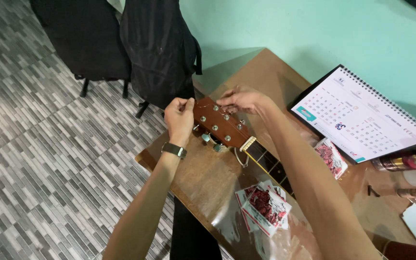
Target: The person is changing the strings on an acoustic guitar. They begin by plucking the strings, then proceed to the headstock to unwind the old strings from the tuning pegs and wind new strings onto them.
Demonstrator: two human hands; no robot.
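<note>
Floor tiles [34, 144] grey at far left, then two black bags [160, 48] leaning by the wall. My left hand [179, 118] pinches shut on the thin string [199, 101] at the tip of the guitar head [219, 124], which juts over the counter [208, 183] edge. My right hand [242, 100] pinches at the head's far side. I judge the string springy and sharp-ended, best held near its end; the wood is stiff and glossy. Packets [265, 204] lie nearer, a calendar [362, 115] at right
</note>
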